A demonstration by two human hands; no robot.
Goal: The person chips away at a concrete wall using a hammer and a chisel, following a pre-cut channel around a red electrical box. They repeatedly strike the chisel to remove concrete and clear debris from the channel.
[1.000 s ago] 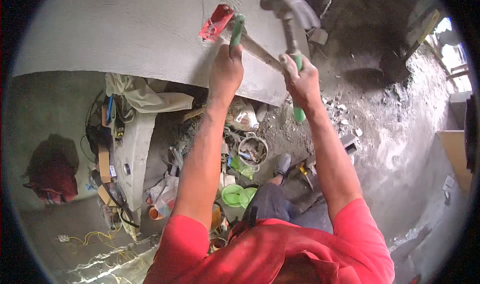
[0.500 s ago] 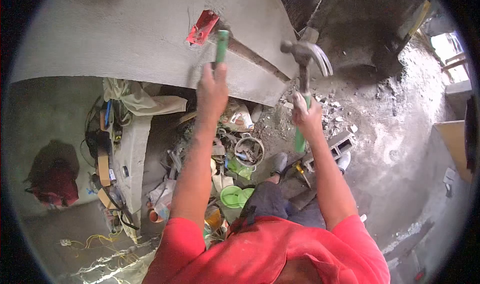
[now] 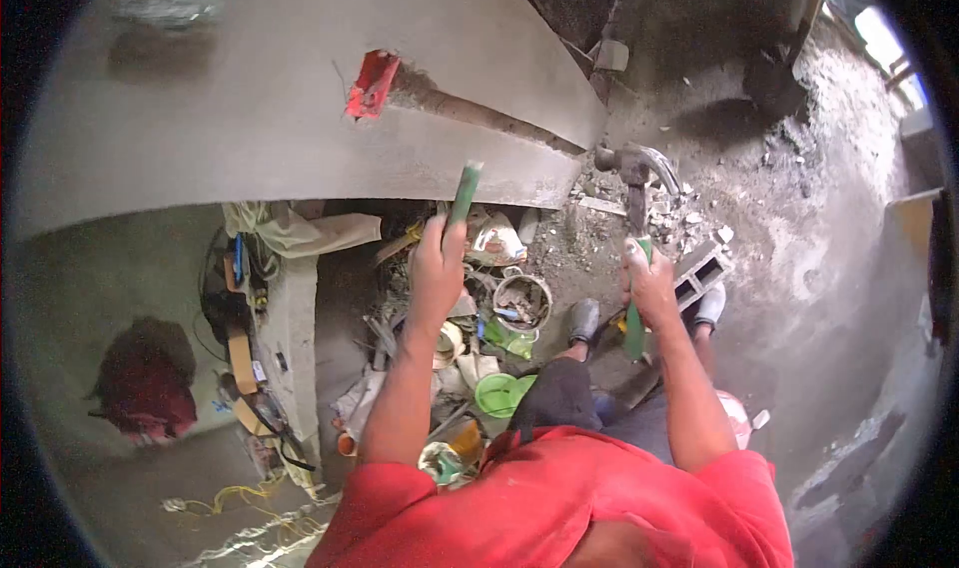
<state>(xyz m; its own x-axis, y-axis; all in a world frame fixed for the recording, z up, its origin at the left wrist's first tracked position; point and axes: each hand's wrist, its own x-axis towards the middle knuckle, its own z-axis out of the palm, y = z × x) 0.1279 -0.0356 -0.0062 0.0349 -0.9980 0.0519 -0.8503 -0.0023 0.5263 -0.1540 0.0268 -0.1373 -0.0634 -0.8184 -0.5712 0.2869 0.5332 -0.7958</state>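
Observation:
My right hand (image 3: 651,290) is wrapped round the green grip of a claw hammer (image 3: 636,183). The hammer's metal head is up, its claw toward the right. My left hand (image 3: 437,268) is closed around a green, rod-like tool (image 3: 466,193), which looks like a chisel; its lower part is hidden by the hand. Both hands are in front of my body, apart from each other. Beyond them is a grey plastered wall (image 3: 270,128) with a long groove (image 3: 489,116) cut in it. A red box (image 3: 373,83) is set at the groove's left end.
Rubble and a hollow concrete block (image 3: 702,271) lie by my feet. A bucket of debris (image 3: 522,301), a green basin (image 3: 494,395) and bags crowd the floor below the wall. Tools line a concrete ledge (image 3: 295,318) at left. A shovel (image 3: 777,83) stands at the back right.
Both hands have come down in view and a little to the right, still holding their tools. The left hand's tool is farther from the red box. My view has also shifted.

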